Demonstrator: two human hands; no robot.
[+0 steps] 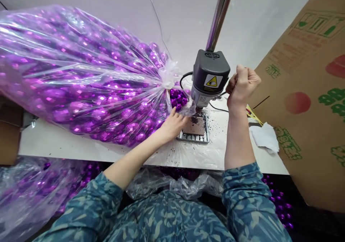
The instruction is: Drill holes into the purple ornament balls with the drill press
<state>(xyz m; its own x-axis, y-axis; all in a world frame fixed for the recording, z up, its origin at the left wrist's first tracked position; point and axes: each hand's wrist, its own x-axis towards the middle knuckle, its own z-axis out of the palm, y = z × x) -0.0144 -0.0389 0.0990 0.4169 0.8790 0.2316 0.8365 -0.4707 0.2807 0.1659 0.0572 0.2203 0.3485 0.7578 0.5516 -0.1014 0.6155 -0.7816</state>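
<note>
My right hand (243, 84) is closed in a fist around the lever of a bench drill press (211, 73), just right of its dark grey head. Only a short piece of the lever shows beside the fist. My left hand (175, 125) lies low at the left of the drill's metal base (192, 140), its fingers reaching forward and apart. Its fingertips are close to a small heap of shiny purple balls (178, 99) with clear plastic around it. I see nothing held in that hand. A flat brown plate (194, 126) with dark shavings lies on the base.
A large clear bag of purple faceted baubles (88, 87), tied at its neck, fills the left of the white table (218, 152). At right are a white cloth (265, 138), yellow-handled scissors (253, 114) and a tall cardboard box (304, 102). Another bag (40, 195) sits lower left.
</note>
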